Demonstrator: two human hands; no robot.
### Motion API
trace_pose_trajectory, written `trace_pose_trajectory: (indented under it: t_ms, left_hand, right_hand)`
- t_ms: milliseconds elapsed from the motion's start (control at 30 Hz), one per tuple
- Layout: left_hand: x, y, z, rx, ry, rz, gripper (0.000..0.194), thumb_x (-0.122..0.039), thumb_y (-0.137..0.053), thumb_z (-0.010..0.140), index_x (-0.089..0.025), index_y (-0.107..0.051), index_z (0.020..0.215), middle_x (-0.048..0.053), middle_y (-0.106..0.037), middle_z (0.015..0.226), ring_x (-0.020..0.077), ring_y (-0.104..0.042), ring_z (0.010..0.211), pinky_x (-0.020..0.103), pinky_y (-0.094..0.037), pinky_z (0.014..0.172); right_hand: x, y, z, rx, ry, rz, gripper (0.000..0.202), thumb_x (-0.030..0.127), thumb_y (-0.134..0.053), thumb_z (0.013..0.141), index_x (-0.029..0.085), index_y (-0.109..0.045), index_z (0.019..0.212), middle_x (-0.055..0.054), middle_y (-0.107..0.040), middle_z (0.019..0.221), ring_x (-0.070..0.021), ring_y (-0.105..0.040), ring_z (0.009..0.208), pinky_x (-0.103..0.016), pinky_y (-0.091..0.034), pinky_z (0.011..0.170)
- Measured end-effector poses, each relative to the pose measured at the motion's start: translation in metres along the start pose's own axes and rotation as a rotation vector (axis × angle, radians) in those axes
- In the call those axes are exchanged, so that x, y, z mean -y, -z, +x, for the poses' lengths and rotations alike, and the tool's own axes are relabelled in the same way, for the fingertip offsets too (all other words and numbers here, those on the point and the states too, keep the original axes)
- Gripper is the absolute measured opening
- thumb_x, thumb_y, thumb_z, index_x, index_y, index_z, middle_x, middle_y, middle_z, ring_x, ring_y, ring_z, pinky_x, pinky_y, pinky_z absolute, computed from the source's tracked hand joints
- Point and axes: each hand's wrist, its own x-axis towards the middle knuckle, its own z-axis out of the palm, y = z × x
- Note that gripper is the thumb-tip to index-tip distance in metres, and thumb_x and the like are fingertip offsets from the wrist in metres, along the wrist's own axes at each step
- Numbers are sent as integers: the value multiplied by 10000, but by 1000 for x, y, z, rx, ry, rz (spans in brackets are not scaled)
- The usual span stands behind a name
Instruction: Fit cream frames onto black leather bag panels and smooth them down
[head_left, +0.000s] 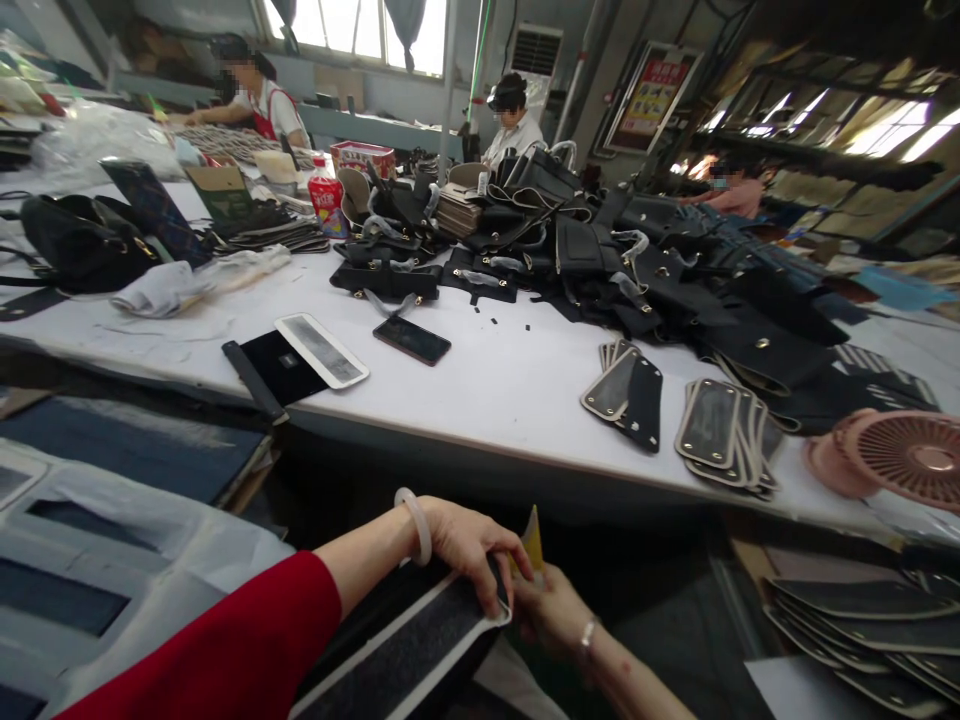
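Note:
A long black strip (409, 655) with pale edges slants up from the bottom of the view. My left hand (469, 545), with a white bangle at the wrist, is closed on its upper end, thumb and fingers bent round the corner. Right beside it, my right hand (551, 610) has its fingers pressed together around a thin yellow pointed piece (533, 540), which sticks up above them. A silver bracelet is on that wrist. The fingertips of both hands nearly meet at the strip's corner, and some of the right fingers are hidden behind it.
On the white table (480, 400) ahead lie a phone (412, 339), a black and white piece (322, 350), stacked black panels (727, 430) and piled black bags (585, 245). A pink fan (892, 455) stands right. More panels (862, 620) lie lower right. People work behind.

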Motion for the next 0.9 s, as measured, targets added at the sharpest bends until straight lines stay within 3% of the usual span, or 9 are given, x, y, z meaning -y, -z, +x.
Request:
trace_pose_trajectory:
  t_ms: [100, 167, 233, 333, 500, 900]
  left_hand:
    - [0, 0, 0, 5, 6, -8, 933, -333, -911, 490, -199, -510, 1322, 19, -715, 962, 269, -671, 990, 407, -502, 915]
    - [0, 0, 0, 2, 7, -1, 951, -328, -899, 518, -192, -477, 1360, 36, -727, 998, 256, -677, 976, 386, -514, 886]
    - [0, 0, 0, -11, 10, 16, 990, -333, -887, 535, -183, -435, 1403, 55, -733, 1041, 252, -674, 989, 358, -527, 847]
    - [0, -1, -1, -45, 30, 53, 1056, -373, -861, 554, -171, -364, 1464, 80, -723, 1105, 257, -675, 978, 326, -540, 760]
    - [-2, -1, -4, -119, 74, 139, 1121, -339, -848, 535, -138, -319, 1503, 95, -698, 1149, 252, -663, 928, 285, -513, 688]
    - [-2, 0, -4, -134, 47, 103, 1195, -354, -820, 550, -112, -205, 1546, 91, -701, 1100, 230, -631, 873, 276, -493, 680]
  right_hand:
    - [-6, 45, -33, 24, -72, -3, 592, 554, -619, 855, 140, -446, 1240, 82, -544, 546, -76, -430, 321, -164, -316, 320]
    - [6, 68, -58, 175, -136, 1, 688, 655, -605, 807, 143, -440, 1236, 29, -619, 608, -95, -515, 357, -166, -391, 341]
    - [25, 75, -76, 308, -175, -12, 648, 686, -606, 789, 150, -518, 1142, 12, -625, 621, -86, -548, 396, -149, -440, 381]
    - [49, 59, -80, 426, -190, -78, 542, 670, -539, 838, 153, -587, 998, 29, -570, 544, -59, -470, 329, -127, -406, 333]
    - [55, 26, -61, 378, -187, -211, 315, 443, -417, 941, 182, -559, 836, 43, -517, 465, -73, -403, 259, -130, -318, 246]
    - [60, 13, -65, 308, -243, -184, 356, 472, -409, 956, 169, -584, 891, 33, -512, 489, -73, -375, 297, -156, -313, 321]
